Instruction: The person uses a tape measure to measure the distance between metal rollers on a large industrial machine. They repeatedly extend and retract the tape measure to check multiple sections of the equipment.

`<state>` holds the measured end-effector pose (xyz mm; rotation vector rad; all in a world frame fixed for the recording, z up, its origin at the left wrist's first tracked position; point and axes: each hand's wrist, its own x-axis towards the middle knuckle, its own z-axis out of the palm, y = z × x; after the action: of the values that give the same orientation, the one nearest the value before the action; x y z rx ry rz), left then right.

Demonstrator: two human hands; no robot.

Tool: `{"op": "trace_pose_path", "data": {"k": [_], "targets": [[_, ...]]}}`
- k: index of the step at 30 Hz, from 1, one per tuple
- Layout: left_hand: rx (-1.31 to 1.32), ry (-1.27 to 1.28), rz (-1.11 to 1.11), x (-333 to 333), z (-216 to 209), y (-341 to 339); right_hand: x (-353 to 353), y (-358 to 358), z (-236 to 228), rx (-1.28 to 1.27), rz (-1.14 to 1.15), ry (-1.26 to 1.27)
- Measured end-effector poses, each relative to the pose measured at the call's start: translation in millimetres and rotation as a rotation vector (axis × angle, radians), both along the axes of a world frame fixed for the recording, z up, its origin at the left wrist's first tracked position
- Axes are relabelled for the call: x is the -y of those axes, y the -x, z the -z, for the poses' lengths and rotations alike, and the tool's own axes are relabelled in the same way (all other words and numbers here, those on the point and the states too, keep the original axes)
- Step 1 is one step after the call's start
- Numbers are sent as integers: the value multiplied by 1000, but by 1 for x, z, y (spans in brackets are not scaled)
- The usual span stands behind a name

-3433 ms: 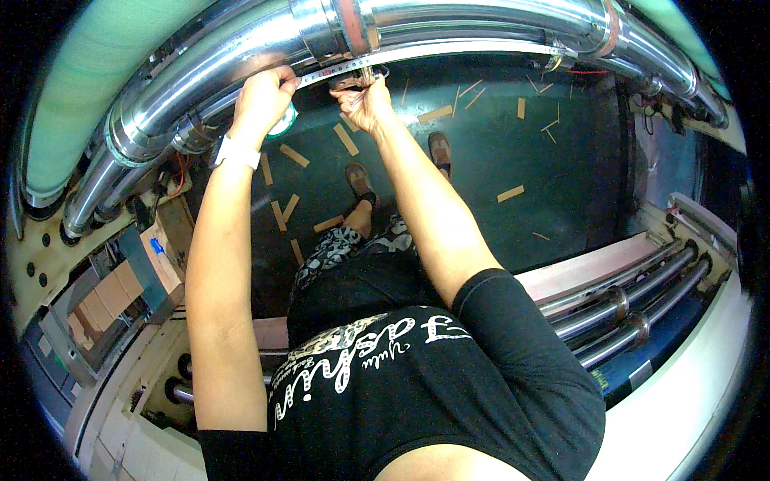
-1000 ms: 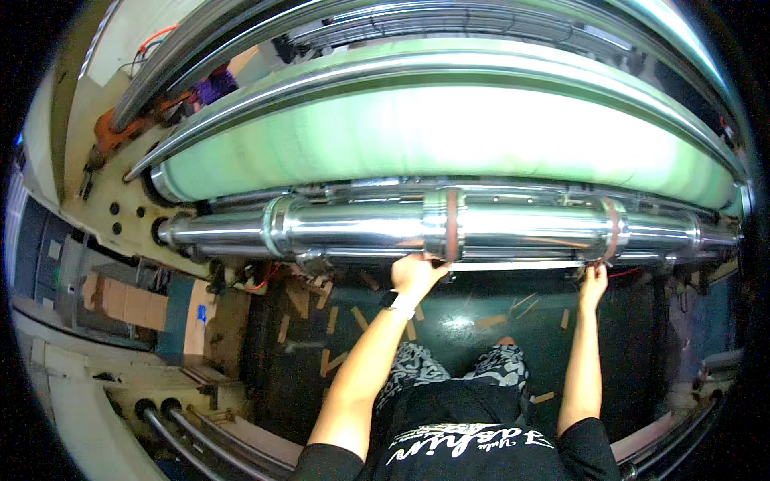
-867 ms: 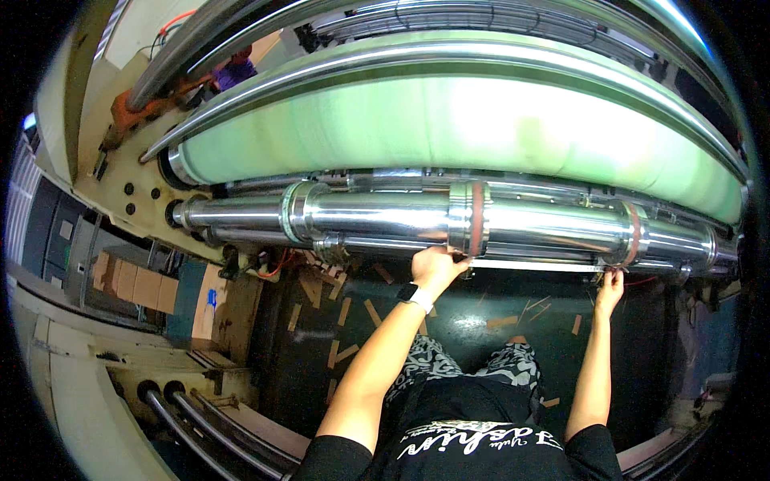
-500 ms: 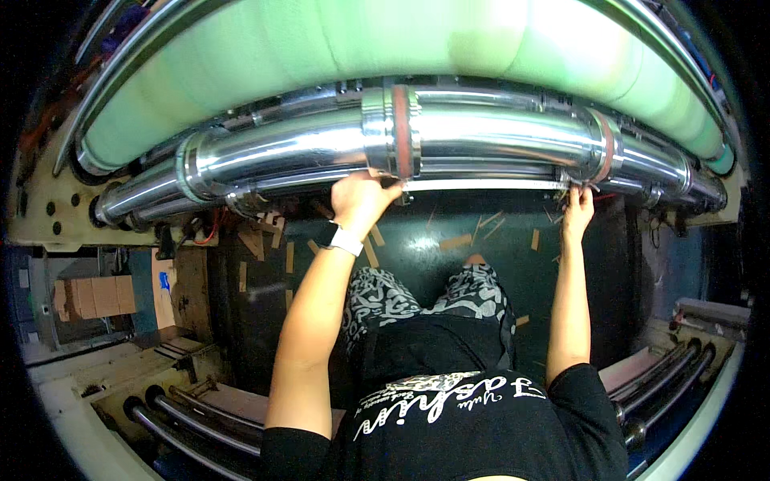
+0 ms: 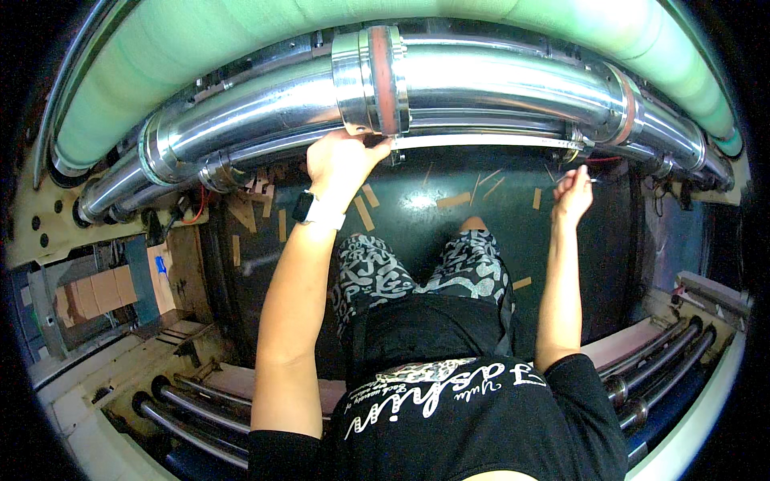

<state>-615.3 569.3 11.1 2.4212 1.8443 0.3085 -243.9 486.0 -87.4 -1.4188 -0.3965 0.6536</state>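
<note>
A straight white measuring tape point(image 5: 481, 141) runs along the underside of the shiny metal rollers point(image 5: 505, 80). My left hand point(image 5: 341, 164) is closed around its left end, just below the central collar with a red-brown band point(image 5: 382, 80); the fingers' far side is hidden. The tape's other end reaches a lower ring clamp point(image 5: 579, 143) on the right. Below that clamp, apart from the tape, my right hand point(image 5: 572, 196) is pinched on a thin metal tool point(image 5: 592, 180), too small to name exactly.
Beyond the rollers lies a large pale-green roll point(image 5: 265, 40). Another banded collar point(image 5: 627, 104) sits at right. Cardboard strips point(image 5: 363, 212) are scattered on the dark floor under the rollers. Machine frames with metal bars point(image 5: 200, 417) stand at both sides behind me.
My right hand has dropped away from the tape's right end, while my left hand keeps hold of the left end. The rollers appear higher in view as the camera has shifted.
</note>
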Motion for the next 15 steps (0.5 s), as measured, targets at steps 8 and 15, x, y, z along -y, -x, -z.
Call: {"op": "trace_pose_path", "data": {"k": [8,15], "targets": [[28,-11,4,-1,2,-1,-15,129,60,-299,-627,277],[5,75,-32,-2,4,0,-57,236,57,-971,-826,239]]}}
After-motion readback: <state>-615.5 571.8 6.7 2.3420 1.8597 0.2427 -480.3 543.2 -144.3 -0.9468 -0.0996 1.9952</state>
